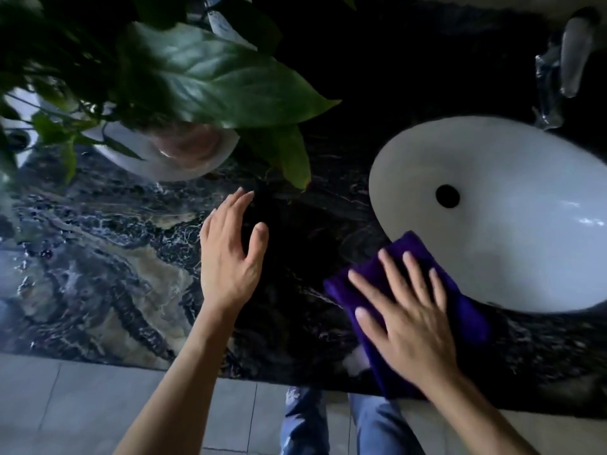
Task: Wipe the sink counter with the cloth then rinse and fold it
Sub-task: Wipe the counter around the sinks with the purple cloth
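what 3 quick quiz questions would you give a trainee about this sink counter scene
1. True or false: the right hand lies flat with its fingers spread on the purple cloth.
2. Multiple choice: the far corner of the cloth lies over A) the rim of the white basin, B) the tap, C) the plant leaves.
3. Short answer: what does the left hand hold?

Key
1. True.
2. A.
3. Nothing; it is open, over the dark marble counter, with no cloth in it.
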A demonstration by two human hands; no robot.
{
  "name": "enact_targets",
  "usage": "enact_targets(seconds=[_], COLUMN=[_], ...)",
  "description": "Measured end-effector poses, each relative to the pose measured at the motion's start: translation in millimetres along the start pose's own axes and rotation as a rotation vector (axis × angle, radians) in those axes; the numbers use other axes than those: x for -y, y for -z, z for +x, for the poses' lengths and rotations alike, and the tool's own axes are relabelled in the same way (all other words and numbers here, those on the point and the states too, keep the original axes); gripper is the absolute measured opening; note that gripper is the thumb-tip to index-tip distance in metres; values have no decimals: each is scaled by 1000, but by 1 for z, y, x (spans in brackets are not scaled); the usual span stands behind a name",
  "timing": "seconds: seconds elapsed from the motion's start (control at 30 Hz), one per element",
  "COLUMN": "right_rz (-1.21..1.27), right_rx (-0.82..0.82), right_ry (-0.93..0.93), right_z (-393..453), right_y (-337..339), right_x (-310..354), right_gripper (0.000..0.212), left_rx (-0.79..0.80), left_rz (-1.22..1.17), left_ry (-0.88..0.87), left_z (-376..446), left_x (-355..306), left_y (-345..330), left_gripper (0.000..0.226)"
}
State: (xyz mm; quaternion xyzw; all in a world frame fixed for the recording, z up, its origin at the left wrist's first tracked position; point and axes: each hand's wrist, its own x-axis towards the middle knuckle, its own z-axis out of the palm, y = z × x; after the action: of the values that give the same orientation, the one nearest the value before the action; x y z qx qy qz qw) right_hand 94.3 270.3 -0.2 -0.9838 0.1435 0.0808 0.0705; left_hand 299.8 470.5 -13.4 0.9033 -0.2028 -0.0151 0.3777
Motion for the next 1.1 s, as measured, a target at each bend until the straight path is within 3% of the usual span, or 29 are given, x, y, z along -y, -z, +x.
enact_targets(seconds=[0.17,0.27,0.4,0.57,0.63,0.73,0.87,1.0,1.1], right_rz=[28,32,72,112,102,49,-27,-13,52], right_rx=[-137,-129,-57,-71,-121,-139,-154,-222,-233], right_ry=[-223,-75,174,72,-56,-319,-584,-699,-583], right_z=[105,112,44,-22,-46,-83,-106,-102,-109], right_y=[3,-1,-9,-13,-13,-11,1,-6,-15], right_x=[45,90,121,49,-1,-104,-224,-192,-126], right_gripper=[56,60,56,54,53,54,53,54,59], left_rx=[10,14,82,86,138,350,473,552,546], left_rz=[90,96,175,339,347,334,359,325,251], left_ry=[32,37,0,29,-100,-361,-421,-368,-286], left_z=[3,2,0,-15,-39,-83,-113,-115,-116], left_x=[-2,1,3,-27,-75,-161,-237,-247,-248], left_y=[-6,-4,-2,-21,-61,-140,-200,-206,-201], left_gripper=[54,55,58,57,52,53,55,57,53])
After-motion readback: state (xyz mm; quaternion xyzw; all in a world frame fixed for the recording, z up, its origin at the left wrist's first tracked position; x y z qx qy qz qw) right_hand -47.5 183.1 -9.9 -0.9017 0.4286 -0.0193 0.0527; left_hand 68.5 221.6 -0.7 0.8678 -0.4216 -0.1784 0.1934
